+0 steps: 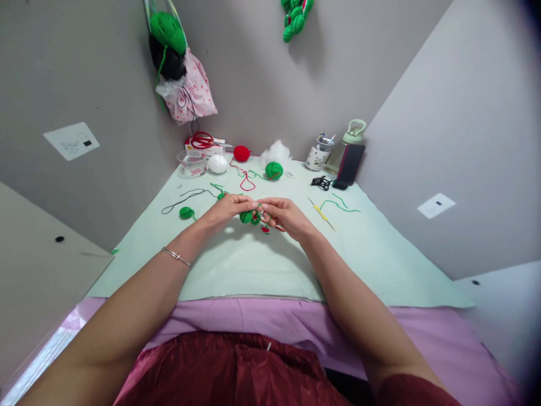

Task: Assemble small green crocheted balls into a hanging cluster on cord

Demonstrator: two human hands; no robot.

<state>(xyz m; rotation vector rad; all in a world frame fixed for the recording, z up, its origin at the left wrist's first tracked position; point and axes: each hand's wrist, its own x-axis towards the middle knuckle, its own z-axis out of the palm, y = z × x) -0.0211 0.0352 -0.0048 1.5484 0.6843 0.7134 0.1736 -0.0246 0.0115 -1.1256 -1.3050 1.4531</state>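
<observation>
Over the middle of the table, my left hand [231, 207] and my right hand [286, 216] meet fingertip to fingertip. Both pinch at a small green crocheted piece [245, 217] that has rounded green lumps. A small red-and-green bit [265, 229] hangs below my right fingers. Beside it, a thin orange-red stick-like end shows under the right hand; its kind is unclear. Green crochet [221, 195] also shows behind my left hand. The exact grip point is partly hidden by the fingers.
Left lies a small green yarn ball [186, 212]. Behind are a red yarn ball [242, 153], a green yarn ball [274, 170], white stuffing [276, 152] and red scissors [203, 140]. Right are a yellow-handled crochet hook [320, 212], black clip [321, 182], phone [351, 164] and bottle [338, 152].
</observation>
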